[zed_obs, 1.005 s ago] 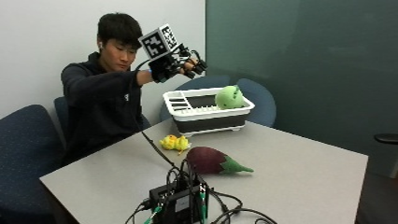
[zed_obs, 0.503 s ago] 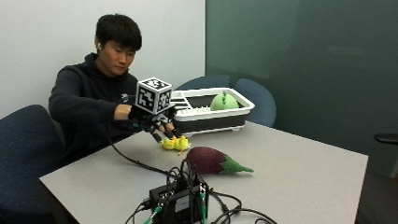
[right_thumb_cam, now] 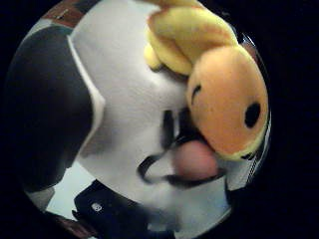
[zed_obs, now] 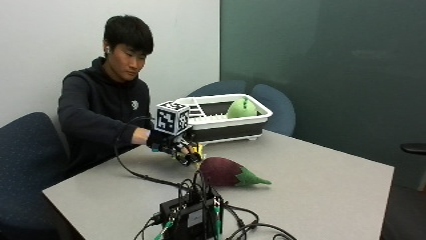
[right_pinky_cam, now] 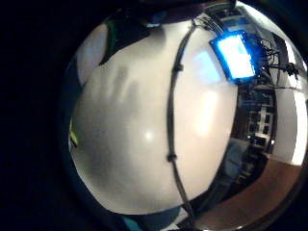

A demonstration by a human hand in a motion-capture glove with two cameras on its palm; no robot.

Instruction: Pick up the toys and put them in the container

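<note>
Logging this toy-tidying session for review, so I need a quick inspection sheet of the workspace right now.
Surface: grey table.
Job's things: yellow plush toy under the gloved right hand; eggplant toy lying on the table; green toy in the white container.
Clutter: black electronics box.
Grippers: the right hand is down on the yellow plush toy; grip cannot be told.
Cables: black cable across the table.
Surroundings: blue chairs.

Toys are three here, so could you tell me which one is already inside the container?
The green plush toy lies in the white container. The purple eggplant toy lies on the table, and the yellow toy is at the gloved right hand.
</note>
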